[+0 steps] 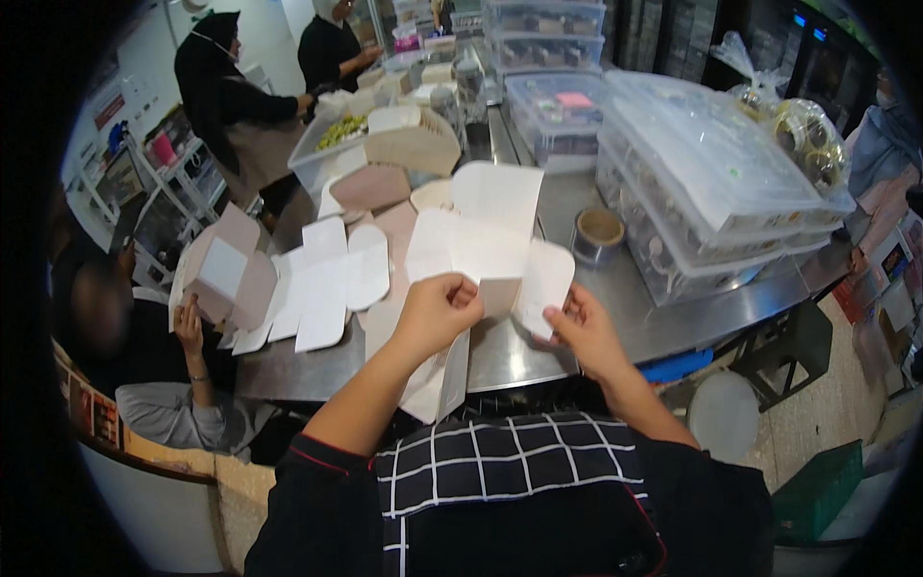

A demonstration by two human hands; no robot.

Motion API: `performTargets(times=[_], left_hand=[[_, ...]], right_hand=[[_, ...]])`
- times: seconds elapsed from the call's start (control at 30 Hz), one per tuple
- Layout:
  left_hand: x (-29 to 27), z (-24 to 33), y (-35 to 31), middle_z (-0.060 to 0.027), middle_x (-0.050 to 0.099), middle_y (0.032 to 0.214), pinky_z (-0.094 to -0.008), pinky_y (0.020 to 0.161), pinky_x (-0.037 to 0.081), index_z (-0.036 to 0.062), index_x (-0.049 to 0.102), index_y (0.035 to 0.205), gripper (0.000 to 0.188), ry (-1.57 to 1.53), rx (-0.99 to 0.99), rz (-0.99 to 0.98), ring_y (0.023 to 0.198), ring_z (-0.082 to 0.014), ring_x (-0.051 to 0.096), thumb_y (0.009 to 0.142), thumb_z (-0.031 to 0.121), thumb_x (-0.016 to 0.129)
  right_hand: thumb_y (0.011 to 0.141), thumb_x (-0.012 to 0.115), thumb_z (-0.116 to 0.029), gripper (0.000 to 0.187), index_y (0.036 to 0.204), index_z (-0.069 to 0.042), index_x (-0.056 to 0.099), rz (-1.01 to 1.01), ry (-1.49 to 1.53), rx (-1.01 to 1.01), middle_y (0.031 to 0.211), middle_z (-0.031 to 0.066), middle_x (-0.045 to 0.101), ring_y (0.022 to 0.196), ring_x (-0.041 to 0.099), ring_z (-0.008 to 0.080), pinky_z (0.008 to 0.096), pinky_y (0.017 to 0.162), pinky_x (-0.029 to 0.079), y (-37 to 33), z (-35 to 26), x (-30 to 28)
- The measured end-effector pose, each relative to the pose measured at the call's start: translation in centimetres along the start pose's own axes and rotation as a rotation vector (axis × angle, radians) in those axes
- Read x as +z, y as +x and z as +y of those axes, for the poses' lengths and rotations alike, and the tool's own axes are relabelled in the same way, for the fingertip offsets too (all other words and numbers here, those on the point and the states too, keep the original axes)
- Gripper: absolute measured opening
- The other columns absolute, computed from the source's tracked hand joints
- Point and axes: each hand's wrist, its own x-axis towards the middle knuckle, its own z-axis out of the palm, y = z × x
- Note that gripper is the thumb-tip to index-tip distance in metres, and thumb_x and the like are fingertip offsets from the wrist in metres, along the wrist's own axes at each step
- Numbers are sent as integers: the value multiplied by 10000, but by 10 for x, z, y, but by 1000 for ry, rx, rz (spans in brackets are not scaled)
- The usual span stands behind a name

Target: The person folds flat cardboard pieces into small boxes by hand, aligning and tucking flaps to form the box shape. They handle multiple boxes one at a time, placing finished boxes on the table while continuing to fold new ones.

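Observation:
Between my hands is a partly folded cardboard box (490, 236), white inside, with its panels standing up at angles over the metal table's near edge. My left hand (444, 310) is closed, pinching a small flap at the box's near left side. With thumb and fingers my right hand (580, 329) grips a rounded side flap (546, 284). Below my left wrist, another pinkish-beige cardboard piece (437, 380) juts past the table edge. Flat white box blanks (336, 279) lie to the left of my left hand.
A tape roll (600, 231) sits on the metal table (663, 322) beside stacked clear plastic bins (711, 183). Far left, a co-worker's hand (187, 325) holds another box (226, 264). A tub of small yellow-green items (341, 135) stands behind; two people work beyond. A stool (723, 413) is at right.

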Motion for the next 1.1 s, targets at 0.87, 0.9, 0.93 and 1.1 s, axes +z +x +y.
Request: performTargets(times=[0.87,0.9,0.93,1.1], left_hand=[[33,7,-9,-140,715,907,-253,761,540,-51,672,1052,247,28,15,42,804,-145,686,827,50,677],[33,7,-9,-139,714,910,-252,762,540,-49,671,1055,246,11,-11,48,805,-145,685,827,43,676],[33,7,-10,-119,706,914,-244,754,532,-51,667,1058,246,11,6,42,811,-130,670,832,44,678],[35,8,-13,-75,686,923,-225,738,514,-44,654,1066,240,-44,-1,24,827,-97,637,839,28,674]], right_hand=[[835,645,1,501,1303,30,468,-27,-190,-28,983,48,625,826,588,73,212,721,481,34,11,18],[836,646,1,498,1300,34,469,-40,-168,-42,973,46,627,815,587,71,209,711,479,34,10,18],[832,654,-1,505,1299,41,468,-17,-185,-27,937,38,627,788,584,69,206,692,472,34,10,18],[806,692,-5,521,1281,68,491,16,-246,-53,752,-6,600,657,547,51,191,605,429,37,9,17]])
